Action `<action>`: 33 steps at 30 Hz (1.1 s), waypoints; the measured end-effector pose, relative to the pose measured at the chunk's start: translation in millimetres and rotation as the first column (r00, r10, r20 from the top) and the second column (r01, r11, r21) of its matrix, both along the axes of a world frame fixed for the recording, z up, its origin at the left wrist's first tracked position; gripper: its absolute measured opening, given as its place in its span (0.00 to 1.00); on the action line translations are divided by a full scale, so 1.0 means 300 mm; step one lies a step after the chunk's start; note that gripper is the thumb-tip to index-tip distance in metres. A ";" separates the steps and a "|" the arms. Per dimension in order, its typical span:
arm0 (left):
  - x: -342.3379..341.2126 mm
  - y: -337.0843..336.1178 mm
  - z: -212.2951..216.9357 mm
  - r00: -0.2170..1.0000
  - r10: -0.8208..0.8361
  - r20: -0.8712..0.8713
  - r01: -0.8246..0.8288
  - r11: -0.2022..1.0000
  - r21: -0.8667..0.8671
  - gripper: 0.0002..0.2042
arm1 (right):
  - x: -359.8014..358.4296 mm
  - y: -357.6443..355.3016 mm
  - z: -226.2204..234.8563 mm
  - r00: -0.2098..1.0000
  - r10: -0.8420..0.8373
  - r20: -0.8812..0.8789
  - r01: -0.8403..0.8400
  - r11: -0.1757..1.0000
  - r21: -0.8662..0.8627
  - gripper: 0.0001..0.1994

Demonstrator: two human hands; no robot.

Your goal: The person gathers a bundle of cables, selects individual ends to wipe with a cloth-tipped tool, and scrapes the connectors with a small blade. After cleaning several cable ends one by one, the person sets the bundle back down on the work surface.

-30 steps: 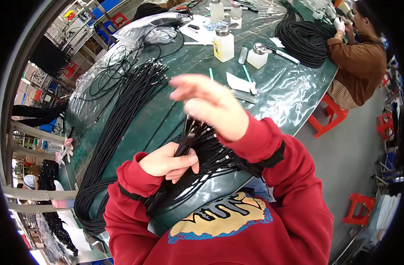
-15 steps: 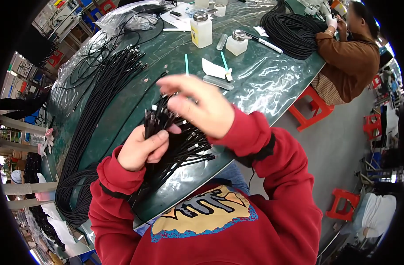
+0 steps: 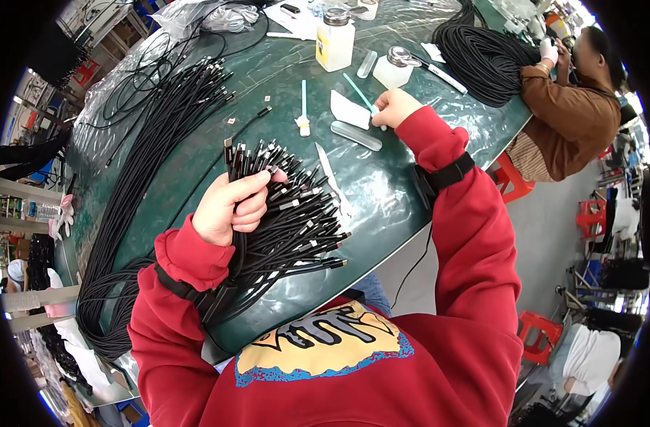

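My left hand point(image 3: 231, 205) is closed around several black cables point(image 3: 248, 165), their metal connector ends pointing up out of the fist. Beside it, more black cables point(image 3: 300, 228) fan out over the table, tips toward the right. My right hand point(image 3: 396, 109) is reached out to the far right, with fingers pinched on the lower end of a thin teal stick point(image 3: 355, 88) that has a pale wrapped tip. A white paper piece point(image 3: 350, 109) and a clear oblong plastic piece point(image 3: 356, 135) lie just left of the right hand. A second teal stick point(image 3: 304, 101) lies farther left.
A slim silvery-white tool point(image 3: 328, 169) lies beside the cable ends. Two bottles with metal tops, one tall point(image 3: 335, 44) and one short point(image 3: 394, 70), stand beyond. A long cable bundle point(image 3: 140, 167) covers the left; a coil point(image 3: 481, 60) lies near a co-worker point(image 3: 574, 107) at right.
My right hand has moved from above the left hand's cables out to the right, onto the teal stick. The left hand still grips the cables. The silvery-white tool now shows.
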State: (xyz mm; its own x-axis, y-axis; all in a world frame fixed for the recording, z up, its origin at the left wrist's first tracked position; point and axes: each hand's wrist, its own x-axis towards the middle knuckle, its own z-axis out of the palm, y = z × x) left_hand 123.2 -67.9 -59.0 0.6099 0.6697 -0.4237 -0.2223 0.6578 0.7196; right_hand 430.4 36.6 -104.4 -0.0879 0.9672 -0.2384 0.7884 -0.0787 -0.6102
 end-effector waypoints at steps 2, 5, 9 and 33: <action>-0.006 0.014 -0.006 1.000 0.020 0.014 -0.021 0.999 0.034 0.11 | 0.030 0.015 -0.011 1.000 0.003 -0.029 -0.003 1.000 -0.024 0.11; -0.010 0.026 -0.033 0.996 0.084 0.006 -0.084 0.995 0.054 0.11 | 0.029 -0.016 0.059 0.885 -0.139 -0.444 0.041 0.974 -0.223 0.09; 0.011 0.023 -0.047 0.976 0.208 -0.069 -0.202 0.976 0.079 0.13 | -0.101 -0.085 0.103 0.589 -0.121 -0.799 -0.113 0.967 -0.230 0.09; -0.013 0.022 -0.067 0.946 0.324 -0.021 -0.322 0.944 0.073 0.12 | -0.375 0.056 0.026 0.953 0.292 0.088 -0.291 0.957 -0.022 0.09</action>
State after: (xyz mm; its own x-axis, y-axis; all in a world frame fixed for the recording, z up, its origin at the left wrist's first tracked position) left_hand 119.4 -61.2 -79.1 0.3427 0.8562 -0.3867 -0.3910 0.5043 0.7700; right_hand 317.7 53.3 -96.5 -0.3434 0.9005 -0.2669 0.8291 0.1571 -0.5367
